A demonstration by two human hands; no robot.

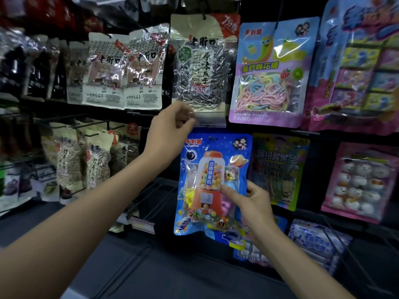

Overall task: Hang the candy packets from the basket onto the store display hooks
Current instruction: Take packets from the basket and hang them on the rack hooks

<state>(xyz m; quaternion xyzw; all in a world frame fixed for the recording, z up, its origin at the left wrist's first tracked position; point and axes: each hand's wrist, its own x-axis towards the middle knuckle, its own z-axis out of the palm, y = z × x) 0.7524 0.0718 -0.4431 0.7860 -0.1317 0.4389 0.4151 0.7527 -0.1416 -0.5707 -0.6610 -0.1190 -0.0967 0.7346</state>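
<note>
1. Rack (246,9): dark store display across the whole view, w/ 2 rows of packs hung on hooks.
2. Pink pack (362,67): top right, a grid of small boxes showing on its front, just beside the rope pack.
3. Seed pack (198,67): top centre, hung from a hook, dark seeds behind a clear front. 2 cream packs (125,72) overlap each other just left of it.
4. Rope pack (269,74): blue & lilac, pastel candy ropes in its window, between the seed pack and the pink pack.
5. Packet (207,182): blue, gumball-machine print, upright in the lower row, directly under the seed pack. Its hang hole sits just below the tag; can't tell if a hook passes through it.
6. Snowman pack (362,182): pink, lower right, well apart from the packet.
7. Left hand (172,126): raised above the packet's top-left corner, fingers curled, thumb & forefinger tips pinching the tag's left end.
8. Right hand (252,203): grips the packet's lower right edge, thumb pressed on the front, other fingers curled behind.
9. Wire hooks (155,197): jut out left of the packet, near the left forearm.
10. Tag (210,121): clear strip, between the seed pack's bottom edge and the packet's top.
</note>
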